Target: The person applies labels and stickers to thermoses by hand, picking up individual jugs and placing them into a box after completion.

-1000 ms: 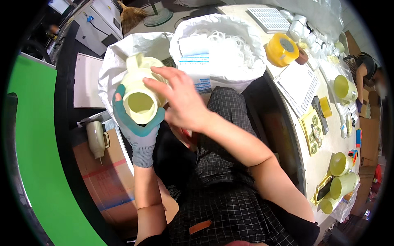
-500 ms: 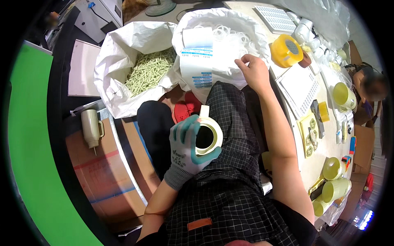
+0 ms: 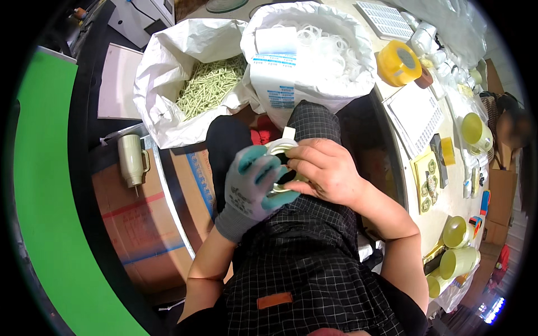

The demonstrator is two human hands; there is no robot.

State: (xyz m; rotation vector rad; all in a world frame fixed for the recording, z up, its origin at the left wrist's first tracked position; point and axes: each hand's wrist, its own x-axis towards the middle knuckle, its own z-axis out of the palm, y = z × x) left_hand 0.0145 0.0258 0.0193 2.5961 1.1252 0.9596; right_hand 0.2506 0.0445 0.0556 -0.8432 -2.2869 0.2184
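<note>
My left hand [image 3: 253,182], in a grey glove with green fingertips, is wrapped around a cream mug [image 3: 288,133] above my lap. The mug's handle points away from me and its round mouth faces up. My bare right hand [image 3: 327,171] is at the mouth, its fingers and thumb closed on a pale ring [image 3: 282,145] lying along the rim. Both hands cover much of the mug, so how far the ring sits inside cannot be seen. Beyond my knees, a white sack [image 3: 358,84] holds many similar translucent rings.
Another white sack [image 3: 154,73] holds small pale-green pieces. A cream handled tumbler [image 3: 130,161] stands on a cardboard box [image 3: 140,224] at left. The right-hand table [image 3: 406,190] carries yellow tape [image 3: 399,63], paper sheets [image 3: 414,117] and several yellow-green cups [image 3: 459,261].
My right hand has come from the ring sack down to the mug's mouth, and a pale ring now shows there. My left hand still holds the mug.
</note>
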